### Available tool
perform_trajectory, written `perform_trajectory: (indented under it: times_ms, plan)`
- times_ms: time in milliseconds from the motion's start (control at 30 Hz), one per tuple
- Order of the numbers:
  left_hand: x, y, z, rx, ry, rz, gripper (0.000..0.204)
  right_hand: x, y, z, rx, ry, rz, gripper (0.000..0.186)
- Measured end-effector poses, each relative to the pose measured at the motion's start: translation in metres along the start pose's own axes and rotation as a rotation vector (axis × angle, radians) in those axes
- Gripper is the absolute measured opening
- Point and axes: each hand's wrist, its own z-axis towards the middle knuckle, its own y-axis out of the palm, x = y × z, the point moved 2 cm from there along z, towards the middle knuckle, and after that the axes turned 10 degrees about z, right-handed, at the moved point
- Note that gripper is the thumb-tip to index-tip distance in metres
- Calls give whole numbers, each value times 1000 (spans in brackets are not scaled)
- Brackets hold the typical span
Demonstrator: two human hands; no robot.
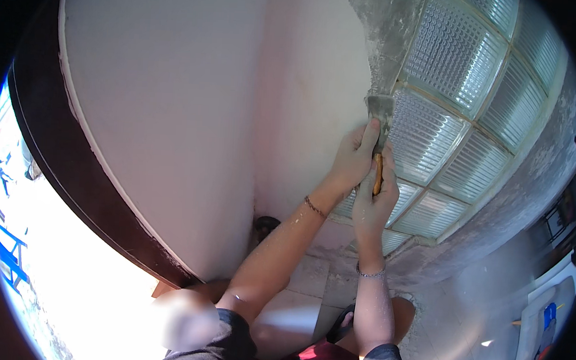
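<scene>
Both grips on the scraper (383, 133), which sits at about 2 o'clock from mid-view, blade toward 12, handle toward 6. My left hand (353, 157) pinches the blade, thumb laid flat along it, fingers mostly hidden; my right hand (373, 204) wraps the wooden handle lower down. Blade edge looks set against the grey strip (391, 45); pressure, cannot tell. Main worry: strip is narrow. A twist toward 3 o'clock could run a corner into the glass blocks (430, 132), scratching a face or chipping the joint. A drift toward 10 could catch the ragged rim of the white coat (316, 84) and lift a flake. Left thumb lies near the edge; a sudden skid over rough grey could carry it onto the wall. Pale specks on both forearms; grit under my fingers might loosen the pinch.
</scene>
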Motion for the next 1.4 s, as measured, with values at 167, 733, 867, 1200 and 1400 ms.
perform_trajectory:
  times_ms: [167, 733, 867, 1200, 1400]
  plan:
    - [-3, -2, -1, 29, -149, -10, 49, 1, 0, -3, -30, 129, -80, 42]
    - [7, -10, 2, -22, -12, 32, 47, 5, 14, -4, 14, 67, 6, 39]
    - [9, -11, 3, 10, -126, 78, 47, 8, 16, -3, 32, 60, 14, 39]
    - [19, -7, 10, 49, -19, 102, 48, 8, 13, 8, 40, 277, 82, 41]
    - [23, -8, 13, -12, -41, 47, 50, 9, 17, 11, -3, 275, 114, 42]
